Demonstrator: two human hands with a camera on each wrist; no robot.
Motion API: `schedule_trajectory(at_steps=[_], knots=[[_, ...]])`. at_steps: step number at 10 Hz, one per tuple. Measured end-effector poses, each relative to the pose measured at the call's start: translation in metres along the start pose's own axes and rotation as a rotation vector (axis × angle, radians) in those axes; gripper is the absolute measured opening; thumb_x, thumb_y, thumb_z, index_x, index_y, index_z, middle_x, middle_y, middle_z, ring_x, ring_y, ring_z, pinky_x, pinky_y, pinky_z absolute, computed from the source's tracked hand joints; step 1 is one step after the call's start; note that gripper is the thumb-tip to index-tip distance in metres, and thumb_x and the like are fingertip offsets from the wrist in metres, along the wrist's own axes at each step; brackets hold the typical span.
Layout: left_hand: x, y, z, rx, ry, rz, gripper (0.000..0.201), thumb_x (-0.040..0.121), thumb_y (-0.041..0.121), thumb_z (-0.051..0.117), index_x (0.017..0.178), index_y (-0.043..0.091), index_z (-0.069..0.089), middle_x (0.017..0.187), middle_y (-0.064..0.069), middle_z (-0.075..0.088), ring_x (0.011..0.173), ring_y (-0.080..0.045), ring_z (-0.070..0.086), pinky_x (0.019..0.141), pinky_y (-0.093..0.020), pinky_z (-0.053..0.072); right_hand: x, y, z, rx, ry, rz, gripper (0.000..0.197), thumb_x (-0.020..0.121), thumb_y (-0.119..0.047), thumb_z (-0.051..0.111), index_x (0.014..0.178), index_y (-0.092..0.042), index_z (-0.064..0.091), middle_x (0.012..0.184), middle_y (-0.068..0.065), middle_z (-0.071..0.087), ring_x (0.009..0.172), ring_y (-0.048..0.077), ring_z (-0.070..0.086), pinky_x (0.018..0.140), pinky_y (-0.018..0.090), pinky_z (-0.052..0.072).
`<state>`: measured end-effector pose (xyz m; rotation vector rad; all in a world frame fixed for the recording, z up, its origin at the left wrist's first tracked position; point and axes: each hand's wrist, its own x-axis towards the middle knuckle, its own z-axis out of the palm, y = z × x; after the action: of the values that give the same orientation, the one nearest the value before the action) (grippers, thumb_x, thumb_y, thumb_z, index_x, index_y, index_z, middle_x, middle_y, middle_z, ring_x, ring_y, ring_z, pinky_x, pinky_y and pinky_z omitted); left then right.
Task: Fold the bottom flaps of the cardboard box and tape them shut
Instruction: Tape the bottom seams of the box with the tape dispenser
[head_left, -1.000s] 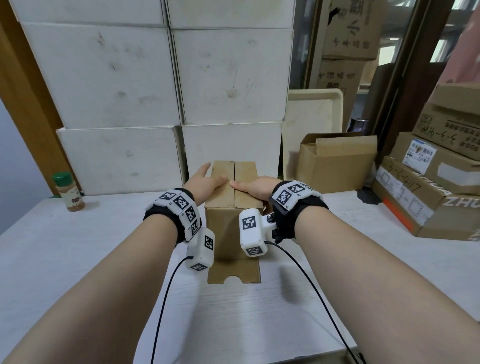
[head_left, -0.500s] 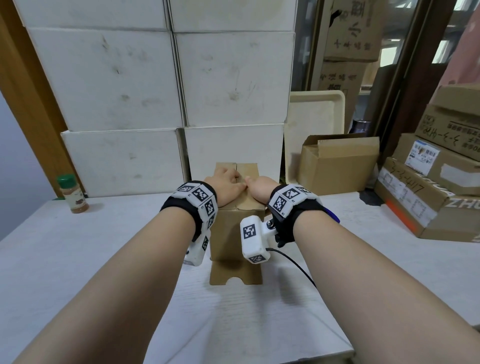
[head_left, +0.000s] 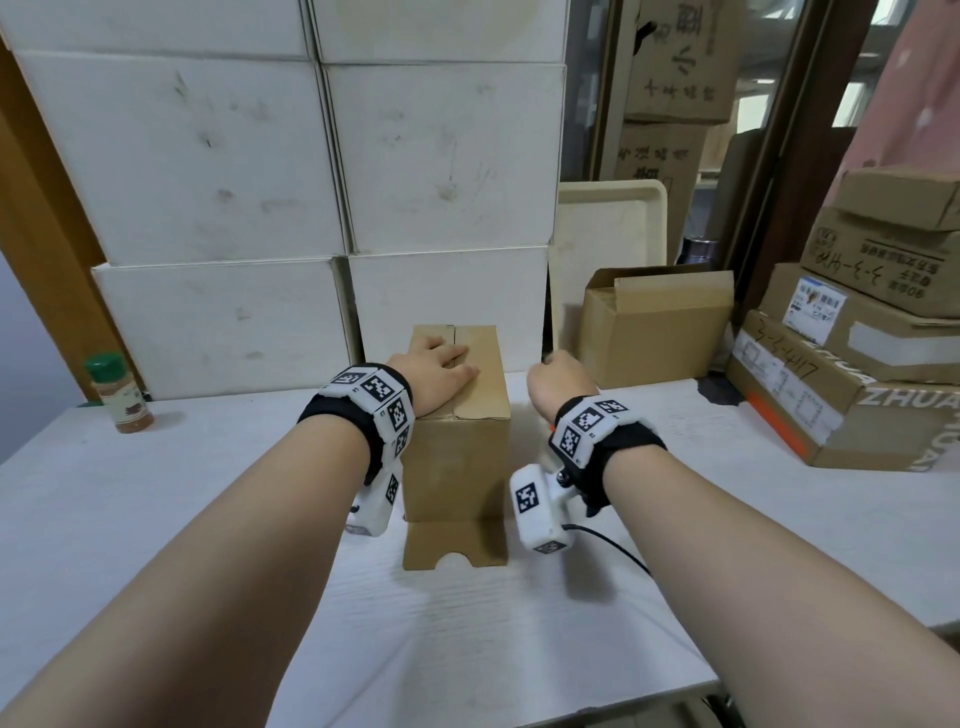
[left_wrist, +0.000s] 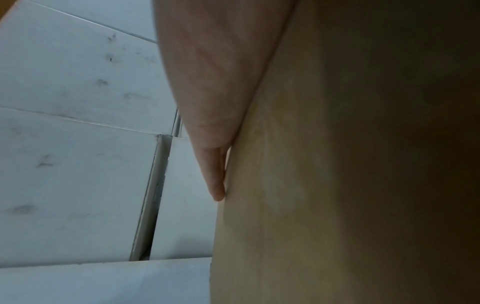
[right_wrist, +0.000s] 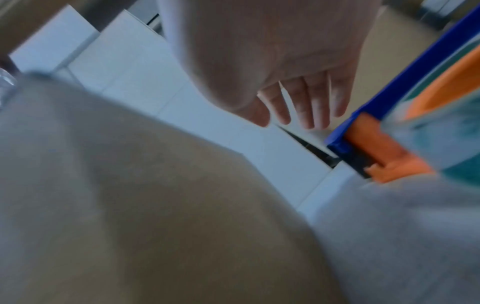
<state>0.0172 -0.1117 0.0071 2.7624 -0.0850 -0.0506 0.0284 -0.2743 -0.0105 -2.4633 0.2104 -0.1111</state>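
A small brown cardboard box stands upright on the white table, its upper flaps folded flat and meeting at a centre seam. My left hand lies flat on those flaps across the seam and presses them down; in the left wrist view the edge of the left hand rests against the cardboard. My right hand hovers just right of the box, holding nothing. The right wrist view shows its fingers extended beside a blue and orange tape dispenser, apart from it.
White cartons are stacked close behind the box. A green-capped spice jar stands far left. An open brown box, a leaning cream tray and piled cartons fill the right. A loose flap lies before the box.
My right hand has lifted off the box top and moved to the right. My left hand has stayed on the flaps and now holds them down alone.
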Motion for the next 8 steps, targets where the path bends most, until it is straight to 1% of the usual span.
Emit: schedule_trajectory(at_steps=[1,2,3,4,5,6,7,8], knots=[[-0.002,0.001,0.000,-0.007,0.005,0.006,0.055,0.094,0.054,0.034,0.146,0.034,0.030,0.156,0.006,0.017,0.141,-0.024,0.029,0.115,-0.033,0.019,0.006,0.024,-0.007,-0.127,0.053,0.120,0.035,0.085,-0.015,0.048,0.118,-0.007,0.053,0.124,0.015,0.055,0.114,0.032,0.053,0.099,0.043,0.044],[-0.003,0.002,-0.001,-0.013,0.008,0.007,0.055,0.094,0.053,0.034,0.146,0.033,0.031,0.156,0.006,0.017,0.141,-0.024,0.029,0.115,-0.033,0.019,0.009,0.038,-0.007,-0.217,0.080,0.214,0.038,0.083,-0.020,0.057,0.119,-0.009,0.053,0.126,0.012,0.053,0.122,0.030,0.046,0.106,0.042,0.034],[-0.005,0.002,-0.001,-0.021,0.011,0.004,0.055,0.094,0.053,0.034,0.146,0.033,0.030,0.157,0.005,0.016,0.142,-0.024,0.028,0.116,-0.034,0.018,0.013,0.053,-0.003,-0.264,0.025,0.285,0.052,0.080,-0.032,0.065,0.123,-0.006,0.052,0.121,0.011,0.056,0.118,0.029,0.051,0.100,0.035,0.040],[-0.005,0.002,-0.001,-0.022,0.009,0.003,0.055,0.094,0.053,0.034,0.146,0.033,0.030,0.156,0.006,0.016,0.141,-0.024,0.028,0.116,-0.034,0.018,0.011,0.063,-0.006,-0.179,-0.037,0.228,0.050,0.079,-0.038,0.069,0.118,-0.008,0.057,0.111,0.010,0.060,0.110,0.030,0.057,0.088,0.034,0.045],[-0.003,0.000,-0.001,-0.042,0.004,-0.006,0.055,0.093,0.054,0.035,0.145,0.034,0.031,0.156,0.007,0.017,0.141,-0.025,0.029,0.116,-0.035,0.019,-0.002,0.063,-0.014,-0.226,-0.116,0.184,0.031,0.076,-0.035,0.073,0.071,-0.018,0.048,0.068,-0.001,0.041,0.071,0.021,0.049,0.062,0.029,0.040],[-0.004,-0.001,0.000,-0.048,0.007,-0.011,0.055,0.093,0.054,0.036,0.144,0.035,0.032,0.155,0.008,0.019,0.140,-0.025,0.030,0.116,-0.035,0.020,0.000,0.065,-0.011,-0.354,-0.155,0.157,0.038,0.081,-0.023,0.068,0.060,-0.016,0.037,0.060,-0.002,0.037,0.054,0.014,0.041,0.048,0.022,0.033],[-0.006,0.000,0.000,-0.049,0.017,-0.007,0.054,0.093,0.053,0.036,0.144,0.034,0.033,0.155,0.007,0.019,0.139,-0.026,0.031,0.115,-0.034,0.021,0.003,0.062,-0.002,-0.498,-0.246,0.131,0.031,0.087,-0.026,0.058,0.064,-0.011,0.043,0.060,-0.001,0.043,0.055,0.015,0.046,0.054,0.020,0.041],[-0.007,0.001,0.001,-0.046,0.014,-0.002,0.054,0.094,0.052,0.036,0.145,0.034,0.032,0.155,0.006,0.019,0.139,-0.025,0.032,0.115,-0.034,0.021,-0.001,0.055,-0.008,-0.533,-0.264,0.086,0.017,0.087,-0.024,0.061,0.082,-0.010,0.053,0.068,0.000,0.044,0.073,0.021,0.053,0.066,0.021,0.044]])
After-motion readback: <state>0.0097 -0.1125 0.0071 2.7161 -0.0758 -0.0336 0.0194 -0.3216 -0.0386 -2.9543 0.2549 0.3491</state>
